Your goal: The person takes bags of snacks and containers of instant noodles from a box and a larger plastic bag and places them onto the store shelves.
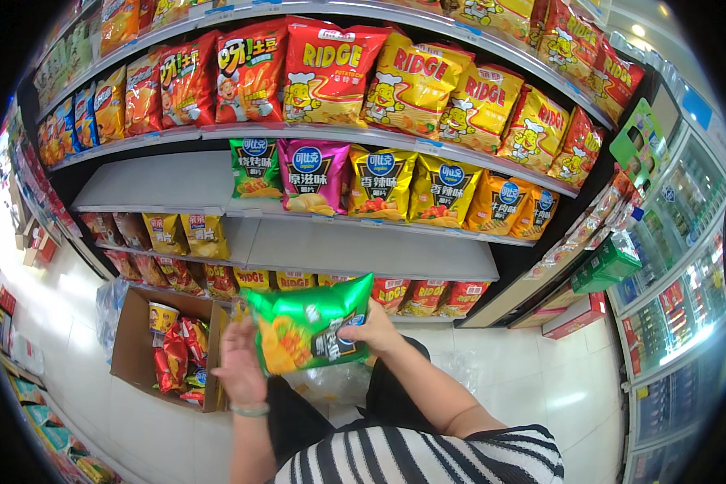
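Note:
A green bag of potato chips (314, 327) is held sideways in front of my body. My right hand (372, 330) grips its right end, the thumb lying on the front. My left hand (242, 363) is at the bag's left side with its fingers apart; whether it touches the bag is hard to tell. Ahead, on the middle shelf, another green chip bag (256, 169) stands at the left of a row, beside a magenta bag (313, 175) and yellow ones (380, 181). Above them stand red and yellow ridged chip bags (333, 75).
An open cardboard box (139, 357) with several snack bags and a yellow tub stands on the floor at the left. Lower shelves (369, 248) curve across in front. Clear plastic wrap lies by my legs. Glass-door coolers (671, 302) line the right.

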`<state>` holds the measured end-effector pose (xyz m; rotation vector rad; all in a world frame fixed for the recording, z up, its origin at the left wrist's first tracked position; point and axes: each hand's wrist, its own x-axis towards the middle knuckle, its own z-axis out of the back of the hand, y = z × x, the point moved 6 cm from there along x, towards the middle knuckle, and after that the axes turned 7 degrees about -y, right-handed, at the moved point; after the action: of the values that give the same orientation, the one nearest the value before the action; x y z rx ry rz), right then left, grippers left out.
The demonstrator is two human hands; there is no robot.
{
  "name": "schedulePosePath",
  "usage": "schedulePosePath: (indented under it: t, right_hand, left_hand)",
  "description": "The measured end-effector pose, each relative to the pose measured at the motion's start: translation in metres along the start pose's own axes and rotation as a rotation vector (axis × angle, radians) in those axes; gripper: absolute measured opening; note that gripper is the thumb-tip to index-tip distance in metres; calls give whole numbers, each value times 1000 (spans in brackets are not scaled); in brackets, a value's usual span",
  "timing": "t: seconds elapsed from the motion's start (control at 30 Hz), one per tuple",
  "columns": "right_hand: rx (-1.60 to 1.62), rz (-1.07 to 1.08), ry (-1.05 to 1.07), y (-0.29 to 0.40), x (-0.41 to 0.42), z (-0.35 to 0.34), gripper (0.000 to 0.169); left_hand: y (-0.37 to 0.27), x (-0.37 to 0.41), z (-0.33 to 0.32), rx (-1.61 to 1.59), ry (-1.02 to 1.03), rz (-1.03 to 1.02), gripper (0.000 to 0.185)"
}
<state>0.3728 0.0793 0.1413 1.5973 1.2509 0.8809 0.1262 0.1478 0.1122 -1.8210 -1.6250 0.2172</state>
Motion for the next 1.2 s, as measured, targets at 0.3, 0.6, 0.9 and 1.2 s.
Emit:
schedulePosePath:
  t: [0.3, 0.6, 0.9, 1.2]
  right_hand:
    - [-703, -401, 748, -52, -29, -43, 68]
    - [285, -658, 157, -116, -50, -8, 62]
    - [-150, -520, 180, -129, -57, -57, 73]
    - [-844, 663, 100, 15, 72, -115, 73]
  left_hand:
    - [18, -63, -24, 522, 622, 1114, 105]
    - [26, -136, 47, 217, -92, 965, 73]
    - [35, -89, 69, 271, -224, 611, 75]
    - [-27, 98, 14, 814, 185, -7, 87]
